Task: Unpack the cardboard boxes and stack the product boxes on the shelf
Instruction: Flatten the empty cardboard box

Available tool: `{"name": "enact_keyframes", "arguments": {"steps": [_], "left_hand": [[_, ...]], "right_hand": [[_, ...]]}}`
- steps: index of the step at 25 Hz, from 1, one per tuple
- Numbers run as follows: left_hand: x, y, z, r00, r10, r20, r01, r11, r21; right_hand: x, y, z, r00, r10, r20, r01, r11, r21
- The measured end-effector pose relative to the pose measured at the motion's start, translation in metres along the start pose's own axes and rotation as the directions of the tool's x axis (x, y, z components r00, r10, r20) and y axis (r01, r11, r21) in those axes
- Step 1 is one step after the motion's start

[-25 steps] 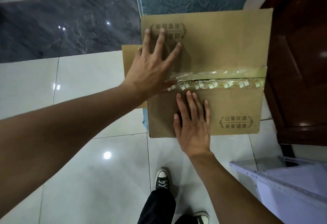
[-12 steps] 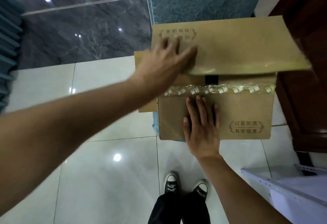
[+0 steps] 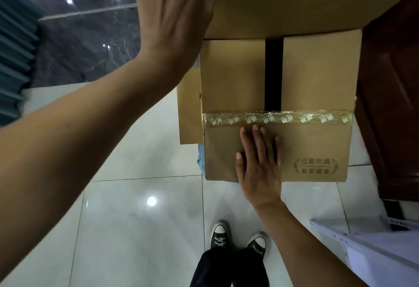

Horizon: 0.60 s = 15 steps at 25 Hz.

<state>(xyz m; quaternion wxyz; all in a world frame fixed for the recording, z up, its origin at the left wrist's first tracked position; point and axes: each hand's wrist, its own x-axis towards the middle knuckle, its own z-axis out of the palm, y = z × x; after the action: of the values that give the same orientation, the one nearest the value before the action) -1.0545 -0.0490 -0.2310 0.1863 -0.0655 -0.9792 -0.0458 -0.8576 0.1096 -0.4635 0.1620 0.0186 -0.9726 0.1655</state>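
- Corrugated brown cardboard forms the cardboard box (image 3: 276,105), which stands on glossy pale floor tiles (image 3: 127,207) beside a dark wooden door (image 3: 390,105).
- The far flap (image 3: 283,0) is raised by the left hand (image 3: 174,7); its fingers are out of view, so the grip cannot be told.
- The near flap (image 3: 317,150), edged with wrinkled clear tape (image 3: 276,117), is pressed flat by the right hand (image 3: 258,164), fingers straight and together.
- The board is judged stiff yet bendable, best taken at flap edges.

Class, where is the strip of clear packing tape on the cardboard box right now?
The tape strip runs across the far edge of the near flap, just beyond the right hand fingertips, right of centre.
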Motion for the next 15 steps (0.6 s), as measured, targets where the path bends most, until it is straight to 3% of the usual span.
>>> {"name": "enact_keyframes", "arguments": {"steps": [4, 5, 7, 9, 15], "left_hand": [[0.002, -0.003, 0.027, 0.972, 0.126, -0.2, -0.105, 0.988, 0.116], [0.001, -0.004, 0.034, 0.971, 0.154, -0.183, -0.126, 0.98, 0.154], [-0.011, -0.003, 0.049, 0.986, 0.16, 0.038, -0.164, 0.976, 0.14], [-0.027, -0.007, 0.07, 0.962, 0.208, 0.175, -0.221, 0.974, 0.054], [-0.034, -0.016, 0.117, 0.925, 0.286, 0.249, -0.194, 0.921, -0.337]], "right_hand": [[-0.002, 0.0, 0.002, 1.0, 0.004, 0.011, -0.004, 1.0, 0.001], [-0.003, 0.001, 0.002, 1.0, 0.001, 0.01, -0.001, 1.0, 0.0], [-0.005, 0.001, 0.0, 1.0, 0.0, 0.004, 0.0, 1.0, 0.0], [-0.005, 0.0, -0.001, 1.0, 0.002, 0.002, -0.002, 1.0, 0.006], [0.001, -0.008, -0.015, 1.0, 0.017, 0.005, -0.017, 0.999, 0.028]]}}
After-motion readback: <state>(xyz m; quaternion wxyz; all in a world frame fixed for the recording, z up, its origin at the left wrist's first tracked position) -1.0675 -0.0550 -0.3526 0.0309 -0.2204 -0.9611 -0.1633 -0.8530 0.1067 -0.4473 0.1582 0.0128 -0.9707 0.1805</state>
